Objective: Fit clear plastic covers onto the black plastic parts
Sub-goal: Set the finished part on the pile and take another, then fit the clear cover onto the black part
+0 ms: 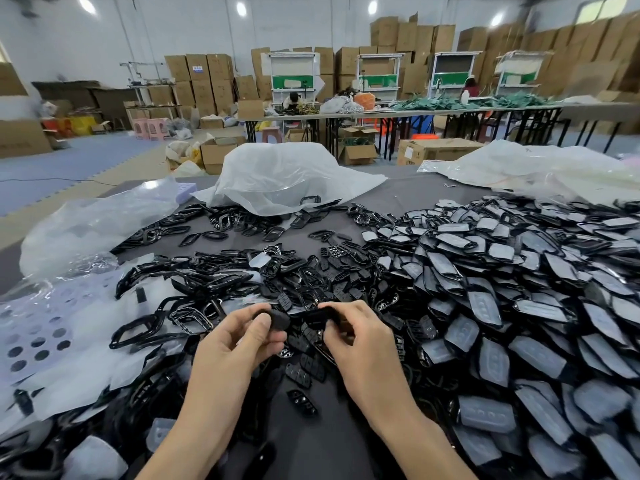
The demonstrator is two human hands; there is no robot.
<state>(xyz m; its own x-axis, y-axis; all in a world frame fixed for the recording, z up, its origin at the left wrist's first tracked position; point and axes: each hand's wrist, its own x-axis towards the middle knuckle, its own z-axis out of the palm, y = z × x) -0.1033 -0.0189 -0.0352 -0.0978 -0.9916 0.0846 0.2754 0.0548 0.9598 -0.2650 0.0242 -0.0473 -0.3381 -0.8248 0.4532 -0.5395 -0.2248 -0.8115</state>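
You are at the mating step, judging by the grip: your left hand pinches a small black part between thumb and curled fingers at lower centre of the frame; your right hand pinches a second dark piece just beside it, the two nearly touching; whether either is a clear cover cannot be told; the next move calls for aligned edges and a square press; covered parts lie heaped at right, near the right hand.
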